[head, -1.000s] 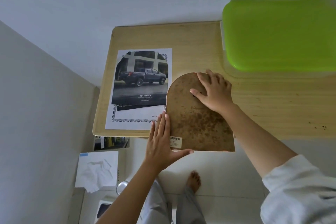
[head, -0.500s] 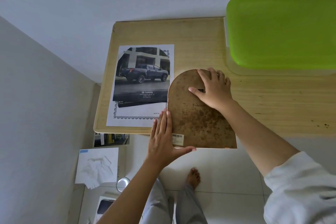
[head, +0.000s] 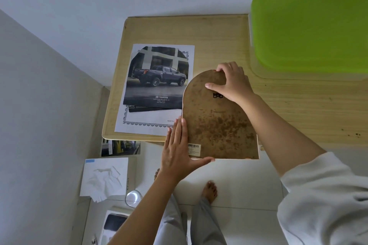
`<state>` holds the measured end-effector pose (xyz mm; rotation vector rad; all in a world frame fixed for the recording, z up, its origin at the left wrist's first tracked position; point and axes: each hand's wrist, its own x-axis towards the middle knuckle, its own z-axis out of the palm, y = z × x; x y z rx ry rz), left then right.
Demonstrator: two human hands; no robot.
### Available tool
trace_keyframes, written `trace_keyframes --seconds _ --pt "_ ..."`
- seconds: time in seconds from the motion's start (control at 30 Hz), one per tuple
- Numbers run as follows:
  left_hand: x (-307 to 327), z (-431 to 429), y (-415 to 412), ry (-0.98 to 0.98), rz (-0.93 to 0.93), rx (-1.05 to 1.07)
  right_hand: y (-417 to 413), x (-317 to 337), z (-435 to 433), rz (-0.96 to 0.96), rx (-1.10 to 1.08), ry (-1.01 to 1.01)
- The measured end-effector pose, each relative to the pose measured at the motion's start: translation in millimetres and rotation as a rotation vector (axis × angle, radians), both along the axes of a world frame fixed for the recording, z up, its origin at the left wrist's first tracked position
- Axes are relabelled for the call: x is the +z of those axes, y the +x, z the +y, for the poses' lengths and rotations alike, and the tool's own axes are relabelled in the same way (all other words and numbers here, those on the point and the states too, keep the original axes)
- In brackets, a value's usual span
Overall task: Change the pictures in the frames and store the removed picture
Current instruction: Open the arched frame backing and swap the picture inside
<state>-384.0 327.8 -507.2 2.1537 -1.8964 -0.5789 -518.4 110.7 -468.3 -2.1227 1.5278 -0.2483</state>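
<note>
At two o'clock the green box (head: 310, 32) is smeared by blur and cut off by the right edge — lid or whole container, it cannot be told. The frame back (head: 219, 121) hides the frame's front and covers the printed sheet's (head: 157, 89) five o'clock corner, cutting short the small line "MADE IN". The print on the barcode label (head: 194, 148) at the frame back's seven o'clock corner is too small to read.

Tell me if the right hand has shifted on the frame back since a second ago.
Yes. Against the still frame back, the right hand slid toward its arched top, fingers now curling over that edge, baring the metal hanger.
</note>
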Motion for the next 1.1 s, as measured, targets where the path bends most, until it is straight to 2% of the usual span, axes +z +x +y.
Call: trace_keyframes --seconds 0.23,0.57,1.1 --pt "2 1 -2 0.002 -0.004 0.030 3 5 -2 -0.074 0.020 -0.060" --pt "2 1 -1 -0.010 0.018 0.040 2 10 -4 -0.018 0.028 -0.119" --pt "3 0 -2 -0.006 0.024 0.061 7 12 -10 0.055 0.025 -0.079"
